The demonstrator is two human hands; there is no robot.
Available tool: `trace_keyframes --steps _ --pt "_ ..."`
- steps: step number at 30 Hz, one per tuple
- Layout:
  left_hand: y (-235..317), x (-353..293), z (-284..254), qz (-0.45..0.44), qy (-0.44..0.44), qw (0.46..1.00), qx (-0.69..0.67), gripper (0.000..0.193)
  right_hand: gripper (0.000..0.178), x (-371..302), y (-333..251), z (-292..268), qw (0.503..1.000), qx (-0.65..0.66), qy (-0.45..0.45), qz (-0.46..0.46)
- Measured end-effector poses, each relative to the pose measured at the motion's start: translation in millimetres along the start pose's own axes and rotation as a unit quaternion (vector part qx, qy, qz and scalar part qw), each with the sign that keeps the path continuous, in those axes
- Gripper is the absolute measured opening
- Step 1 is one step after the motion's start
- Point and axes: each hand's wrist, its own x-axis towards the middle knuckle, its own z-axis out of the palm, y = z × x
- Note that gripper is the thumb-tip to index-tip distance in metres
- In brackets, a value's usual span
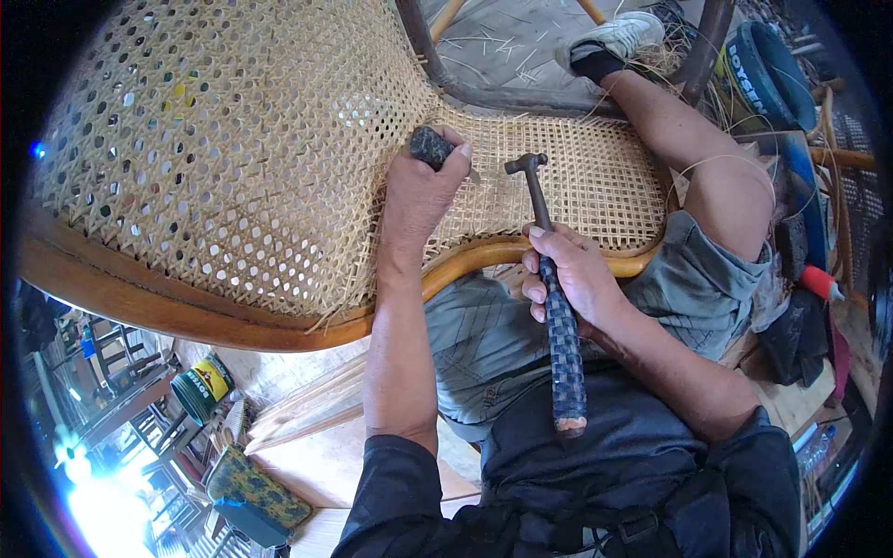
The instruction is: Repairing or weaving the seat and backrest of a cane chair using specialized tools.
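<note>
A chair with woven cane (558, 158) stretched over a curved wooden frame (484, 253) lies across my lap. My left hand (419, 195) is closed around a short tool with a dark, rough handle (429, 147), where the larger cane panel meets the narrower one. A thin tip shows below my fingers against the cane; the tool's exact kind is hard to make out. In my right hand (581, 274) is a small hammer (564, 358), gripped by its blue-and-black checked handle near the metal neck. The hammer's head hovers over the narrower panel, right of my left hand.
Loose cane strands (321, 321) stick out along the frame's inner edge. A dark bucket (767, 74) stands at the far right, near a red-capped thing (819, 282). Another bucket (202, 389) and a camouflage-patterned container (256, 493) sit at lower left, beside pale boards (316, 409).
</note>
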Motion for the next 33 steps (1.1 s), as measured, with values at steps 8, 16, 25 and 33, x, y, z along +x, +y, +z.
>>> trace_keyframes --steps 8,16,25,33 --pt "-4.2 3.2 1.8 0.02 0.004 1.0 -0.001 0.011 0.019 -1.6 7.0 0.1 1.0 -0.015 0.022 -0.008" --pt "-3.2 6.7 7.2 0.009 -0.014 1.0 0.0 0.011 0.018 3.1 1.6 -3.3 0.999 -0.01 0.03 -0.025" --pt "-10.2 7.9 3.6 0.013 -0.009 1.0 0.004 0.013 0.018 5.3 0.2 0.9 0.999 0.001 0.024 -0.028" --pt "-1.8 7.8 4.6 0.005 -0.007 1.0 0.023 0.013 0.017 6.4 -0.7 3.3 1.0 -0.002 0.003 -0.03"
